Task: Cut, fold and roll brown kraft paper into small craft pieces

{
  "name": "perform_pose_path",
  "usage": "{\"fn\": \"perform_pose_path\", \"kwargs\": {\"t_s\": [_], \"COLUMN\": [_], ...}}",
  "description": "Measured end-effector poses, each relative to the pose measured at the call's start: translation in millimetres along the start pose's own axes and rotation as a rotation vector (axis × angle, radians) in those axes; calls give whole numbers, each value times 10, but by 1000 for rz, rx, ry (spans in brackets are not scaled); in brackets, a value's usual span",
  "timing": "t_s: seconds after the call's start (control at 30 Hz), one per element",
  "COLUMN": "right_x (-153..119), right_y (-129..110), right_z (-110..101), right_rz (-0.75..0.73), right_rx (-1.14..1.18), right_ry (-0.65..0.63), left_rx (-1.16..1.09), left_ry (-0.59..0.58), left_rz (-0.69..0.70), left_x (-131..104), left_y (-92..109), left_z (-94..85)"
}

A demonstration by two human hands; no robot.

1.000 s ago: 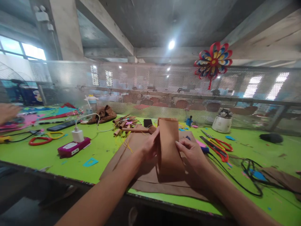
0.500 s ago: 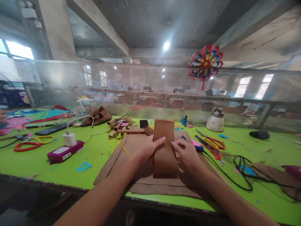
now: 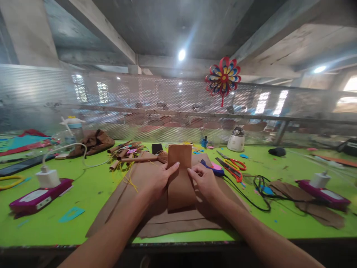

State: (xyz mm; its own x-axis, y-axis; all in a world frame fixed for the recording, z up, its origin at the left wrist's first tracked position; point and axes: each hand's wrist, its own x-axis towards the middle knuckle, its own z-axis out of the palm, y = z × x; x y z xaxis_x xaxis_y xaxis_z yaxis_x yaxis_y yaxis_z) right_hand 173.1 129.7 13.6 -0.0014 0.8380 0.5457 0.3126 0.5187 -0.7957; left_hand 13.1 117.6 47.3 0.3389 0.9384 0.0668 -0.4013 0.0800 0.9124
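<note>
Behind the green table (image 3: 92,201) stands perforated mesh (image 3: 156,96).

White lidded bottle (image 3: 236,140): upright at the rear of the green counter (image 3: 95,191). Red-and-blue flower ornament (image 3: 224,78): in front of the perforated screen (image 3: 156,100). Purple power strip (image 3: 41,195): at left, white adapter (image 3: 48,179) plugged in.
</note>
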Motion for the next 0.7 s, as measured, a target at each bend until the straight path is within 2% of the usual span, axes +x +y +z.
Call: {"fn": "perform_pose_path", "kwargs": {"t_s": [0.13,0.4,0.57,0.7], "right_x": [15,10,-16,-29], "right_y": [-11,-34,-29,-46], "right_z": [1,-30,-57,-68], "right_rz": [13,-11,-2,33], "right_rx": [-19,-18,2,23], "right_ry": [17,-7,-34,21], "left_rx": [20,55,72,62], "left_ry": [18,51,27,-7], "left_rz": [-29,-4,15,40], "left_x": [26,37,43,41], "left_y": [-14,-23,-22,-18], "left_z": [0,3,-41,-79]}}
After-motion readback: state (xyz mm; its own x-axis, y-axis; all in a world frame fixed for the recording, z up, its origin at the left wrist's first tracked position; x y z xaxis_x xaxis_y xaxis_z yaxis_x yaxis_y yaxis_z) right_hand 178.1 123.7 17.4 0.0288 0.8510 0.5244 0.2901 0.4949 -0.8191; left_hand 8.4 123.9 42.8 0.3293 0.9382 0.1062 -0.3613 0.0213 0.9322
